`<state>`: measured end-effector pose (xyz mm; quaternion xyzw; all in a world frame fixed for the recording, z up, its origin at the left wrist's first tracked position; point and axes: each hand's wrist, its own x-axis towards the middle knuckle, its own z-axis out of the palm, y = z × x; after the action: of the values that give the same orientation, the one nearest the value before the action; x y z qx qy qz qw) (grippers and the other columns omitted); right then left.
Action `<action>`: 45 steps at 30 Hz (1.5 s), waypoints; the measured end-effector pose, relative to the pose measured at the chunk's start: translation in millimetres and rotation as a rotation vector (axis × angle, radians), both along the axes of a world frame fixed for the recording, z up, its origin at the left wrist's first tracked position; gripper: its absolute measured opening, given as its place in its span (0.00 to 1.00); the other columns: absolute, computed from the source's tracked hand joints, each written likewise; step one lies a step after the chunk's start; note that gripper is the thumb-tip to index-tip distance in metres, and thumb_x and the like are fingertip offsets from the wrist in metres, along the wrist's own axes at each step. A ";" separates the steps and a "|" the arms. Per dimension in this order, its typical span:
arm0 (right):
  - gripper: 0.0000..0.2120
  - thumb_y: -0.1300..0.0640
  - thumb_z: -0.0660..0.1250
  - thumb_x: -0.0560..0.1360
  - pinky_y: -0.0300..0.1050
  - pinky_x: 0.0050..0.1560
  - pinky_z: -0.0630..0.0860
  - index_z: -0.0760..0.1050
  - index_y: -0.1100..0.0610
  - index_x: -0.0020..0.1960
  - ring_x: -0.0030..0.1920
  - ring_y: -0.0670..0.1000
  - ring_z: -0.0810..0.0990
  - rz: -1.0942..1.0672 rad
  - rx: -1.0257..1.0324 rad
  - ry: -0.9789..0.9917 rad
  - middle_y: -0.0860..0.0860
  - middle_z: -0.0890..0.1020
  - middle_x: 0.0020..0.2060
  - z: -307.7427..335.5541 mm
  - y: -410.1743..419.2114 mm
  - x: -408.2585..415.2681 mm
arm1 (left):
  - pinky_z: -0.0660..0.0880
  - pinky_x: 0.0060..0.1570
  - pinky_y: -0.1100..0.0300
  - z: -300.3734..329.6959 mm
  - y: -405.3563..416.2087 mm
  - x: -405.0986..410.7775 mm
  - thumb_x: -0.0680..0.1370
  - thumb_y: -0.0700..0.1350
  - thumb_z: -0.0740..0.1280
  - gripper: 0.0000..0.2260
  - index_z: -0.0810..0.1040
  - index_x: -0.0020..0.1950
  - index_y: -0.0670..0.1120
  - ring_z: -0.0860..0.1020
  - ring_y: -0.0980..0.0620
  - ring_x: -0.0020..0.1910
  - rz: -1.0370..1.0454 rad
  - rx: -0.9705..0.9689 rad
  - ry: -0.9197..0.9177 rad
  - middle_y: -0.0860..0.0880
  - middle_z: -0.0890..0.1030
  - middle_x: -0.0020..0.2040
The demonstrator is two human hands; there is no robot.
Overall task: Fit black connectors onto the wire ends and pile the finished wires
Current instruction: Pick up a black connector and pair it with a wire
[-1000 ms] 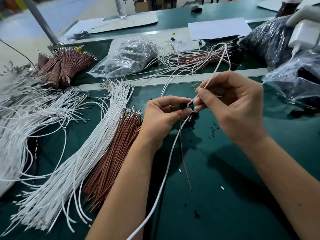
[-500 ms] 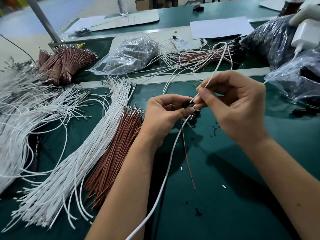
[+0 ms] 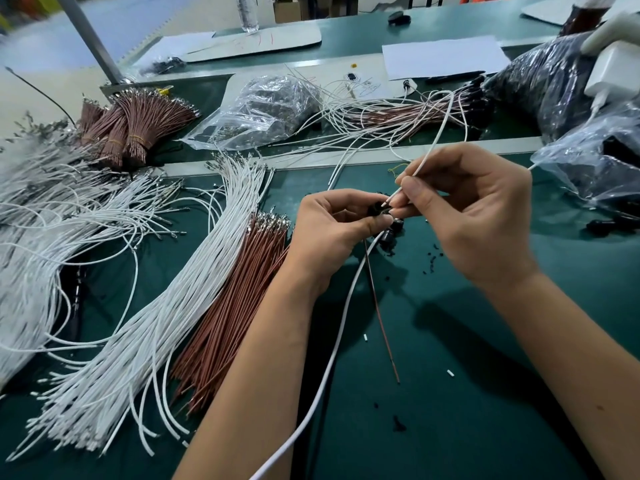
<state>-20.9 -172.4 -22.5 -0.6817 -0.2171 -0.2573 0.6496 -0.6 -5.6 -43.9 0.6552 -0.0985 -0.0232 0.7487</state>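
Connector (image 3: 375,209), small, hard and probably slippery, is pinched in the left hand (image 3: 332,230) above the surface (image 3: 450,375). White wire (image 3: 420,164), light and floppy, is pinched by the right hand (image 3: 474,216) just behind its tip, best kept there so it can't buckle. The socket is hidden by fingertips, so seating can't be judged.

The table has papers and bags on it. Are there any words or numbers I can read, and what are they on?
No words or numbers can be read.
Cardboard sheet: red pen marks, too faint to read.
White sheet under the wires: small dark marks, too blurred to read.
White paper: blank as far as it shows.
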 end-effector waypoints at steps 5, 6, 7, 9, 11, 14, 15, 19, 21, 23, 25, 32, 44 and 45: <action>0.03 0.67 0.72 0.78 0.50 0.41 0.85 0.78 0.64 0.49 0.38 0.57 0.87 -0.008 -0.051 -0.001 0.57 0.83 0.39 -3.0 -1.3 0.6 | 0.80 0.52 0.55 -0.9 0.0 0.6 0.69 0.29 0.77 0.11 0.85 0.51 0.36 0.83 0.46 0.44 -0.004 0.025 -0.004 0.36 0.86 0.46; 0.04 0.67 0.73 0.78 0.51 0.40 0.85 0.78 0.63 0.49 0.38 0.57 0.87 -0.011 -0.068 -0.006 0.56 0.83 0.39 -3.9 -1.3 0.9 | 0.80 0.51 0.55 -0.7 0.0 0.6 0.69 0.29 0.77 0.11 0.86 0.51 0.37 0.83 0.47 0.43 -0.003 0.034 -0.005 0.37 0.86 0.45; 0.04 0.66 0.73 0.78 0.52 0.40 0.85 0.78 0.63 0.49 0.38 0.57 0.87 -0.014 -0.085 -0.013 0.56 0.83 0.39 -4.6 -1.1 1.3 | 0.81 0.50 0.56 -0.5 0.1 0.5 0.70 0.30 0.77 0.11 0.86 0.50 0.37 0.83 0.48 0.42 -0.001 0.040 -0.007 0.38 0.86 0.44; 0.04 0.66 0.73 0.78 0.53 0.39 0.85 0.78 0.61 0.49 0.38 0.56 0.86 -0.028 -0.113 -0.026 0.56 0.83 0.40 -5.3 -1.1 2.0 | 0.81 0.49 0.58 -0.2 0.1 0.1 0.70 0.30 0.77 0.10 0.86 0.50 0.37 0.83 0.50 0.41 0.003 0.047 -0.008 0.40 0.86 0.43; 0.04 0.66 0.72 0.78 0.54 0.38 0.85 0.79 0.59 0.49 0.38 0.55 0.86 -0.048 -0.130 -0.037 0.55 0.83 0.40 -5.2 -2.1 2.6 | 0.81 0.50 0.57 0.1 0.0 -0.3 0.70 0.30 0.77 0.10 0.86 0.50 0.37 0.83 0.49 0.41 0.005 0.054 -0.007 0.40 0.86 0.43; 0.03 0.66 0.72 0.78 0.55 0.37 0.85 0.79 0.61 0.48 0.38 0.55 0.86 -0.067 -0.167 -0.062 0.54 0.83 0.41 -5.6 -3.9 3.6 | 0.81 0.50 0.56 1.3 -0.8 -1.1 0.70 0.30 0.77 0.10 0.86 0.49 0.39 0.83 0.49 0.41 0.007 0.068 -0.012 0.39 0.86 0.42; 0.03 0.66 0.72 0.78 0.56 0.37 0.84 0.79 0.62 0.48 0.38 0.55 0.86 -0.070 -0.180 -0.068 0.53 0.83 0.42 -6.0 -4.0 3.7 | 0.81 0.49 0.57 1.7 -0.9 -1.4 0.70 0.30 0.77 0.10 0.86 0.47 0.41 0.83 0.50 0.40 0.005 0.070 -0.015 0.41 0.86 0.41; 0.03 0.66 0.73 0.77 0.53 0.36 0.84 0.78 0.62 0.47 0.39 0.55 0.87 -0.069 -0.213 -0.075 0.53 0.83 0.43 -7.4 -2.2 2.9 | 0.80 0.45 0.62 2.1 -1.4 -2.5 0.70 0.31 0.78 0.10 0.87 0.45 0.44 0.82 0.54 0.38 -0.020 0.064 -0.028 0.47 0.86 0.38; 0.04 0.66 0.73 0.77 0.52 0.35 0.84 0.79 0.61 0.46 0.38 0.53 0.87 -0.076 -0.227 -0.060 0.52 0.83 0.42 -8.2 -2.6 3.4 | 0.80 0.45 0.61 2.3 -1.1 -2.2 0.70 0.31 0.78 0.09 0.87 0.46 0.41 0.83 0.52 0.38 -0.012 0.043 -0.021 0.45 0.86 0.38; 0.04 0.65 0.74 0.76 0.50 0.35 0.83 0.80 0.59 0.46 0.38 0.51 0.86 -0.109 -0.270 -0.039 0.50 0.84 0.41 -9.4 -2.8 4.7 | 0.80 0.47 0.59 2.6 -0.8 -2.0 0.70 0.31 0.78 0.09 0.86 0.47 0.40 0.83 0.50 0.39 -0.004 0.037 -0.015 0.43 0.86 0.40; 0.04 0.63 0.75 0.75 0.49 0.35 0.82 0.81 0.57 0.45 0.37 0.52 0.85 -0.131 -0.271 0.001 0.49 0.85 0.41 -10.0 -2.6 5.4 | 0.80 0.46 0.59 2.8 -1.4 -2.7 0.69 0.30 0.77 0.09 0.86 0.48 0.38 0.83 0.49 0.40 0.001 0.048 -0.003 0.43 0.86 0.40; 0.05 0.63 0.77 0.73 0.37 0.31 0.75 0.82 0.57 0.42 0.33 0.46 0.81 -0.028 -0.132 0.249 0.51 0.85 0.38 -9.1 -7.6 8.4 | 0.80 0.53 0.45 7.1 -3.4 -6.5 0.71 0.31 0.77 0.10 0.85 0.51 0.35 0.83 0.42 0.43 0.015 0.039 0.034 0.34 0.85 0.44; 0.11 0.49 0.77 0.74 0.43 0.24 0.73 0.83 0.57 0.46 0.29 0.51 0.76 0.022 -0.172 0.446 0.55 0.83 0.34 -8.5 -6.7 7.3 | 0.79 0.36 0.61 15.6 -7.6 -9.0 0.71 0.36 0.75 0.06 0.85 0.47 0.40 0.82 0.52 0.33 0.046 -0.228 0.236 0.44 0.86 0.38; 0.11 0.49 0.77 0.75 0.41 0.25 0.72 0.83 0.57 0.45 0.27 0.48 0.76 0.024 -0.220 0.446 0.54 0.83 0.33 -8.2 -6.0 6.5 | 0.78 0.33 0.63 17.1 -8.0 -9.3 0.73 0.35 0.73 0.05 0.84 0.48 0.39 0.83 0.53 0.32 0.042 -0.296 0.271 0.44 0.86 0.38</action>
<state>-14.4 -178.4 -30.6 -0.7855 -0.1032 -0.0676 0.6064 -9.9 -13.6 -26.7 0.5308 0.0146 -0.0811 0.8435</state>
